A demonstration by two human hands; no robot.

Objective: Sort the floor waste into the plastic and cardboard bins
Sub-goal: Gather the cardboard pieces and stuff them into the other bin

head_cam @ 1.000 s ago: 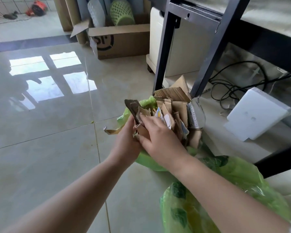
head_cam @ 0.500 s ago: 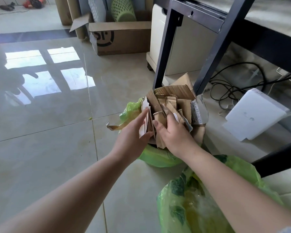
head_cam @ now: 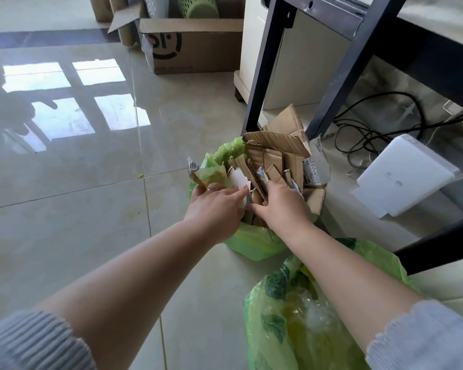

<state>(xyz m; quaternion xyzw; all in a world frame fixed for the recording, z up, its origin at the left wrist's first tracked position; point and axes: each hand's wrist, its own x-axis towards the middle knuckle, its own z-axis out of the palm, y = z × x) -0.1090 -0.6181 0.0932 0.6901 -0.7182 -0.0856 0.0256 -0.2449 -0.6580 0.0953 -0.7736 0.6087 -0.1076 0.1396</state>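
1. The floor [head_cam: 64,236] is of pale shiny tiles, and bright window light is mirrored on it at the left
2. A dark metal frame [head_cam: 329,84] of a counter stands at the upper right; under it lie black cables [head_cam: 372,129] and a white flat box [head_cam: 404,174]
3. A brown carton [head_cam: 195,46] stands open at the far side of the floor, with a green basket [head_cam: 198,6] in it
4. A green plastic bag [head_cam: 292,324] with a leaf print is nearest to the person, at the lower right under the right forearm; something clear and crumpled is inside it, I cannot tell what
5. A second green bag [head_cam: 254,241] stands just beyond it, beside the frame leg, and it is filled with torn cardboard pieces [head_cam: 275,153] that stick up above its rim
6. The left hand [head_cam: 217,206] is at the left rim of this bag; its grip is pressed around a small white scrap [head_cam: 237,180] with a torn edge
7. The right hand [head_cam: 281,204] lies palm down on the cardboard, fingers pushed in among the pieces; if its grip pinches one, I cannot tell
8. Both sleeves [head_cam: 32,343] are grey knit, pushed up the forearms
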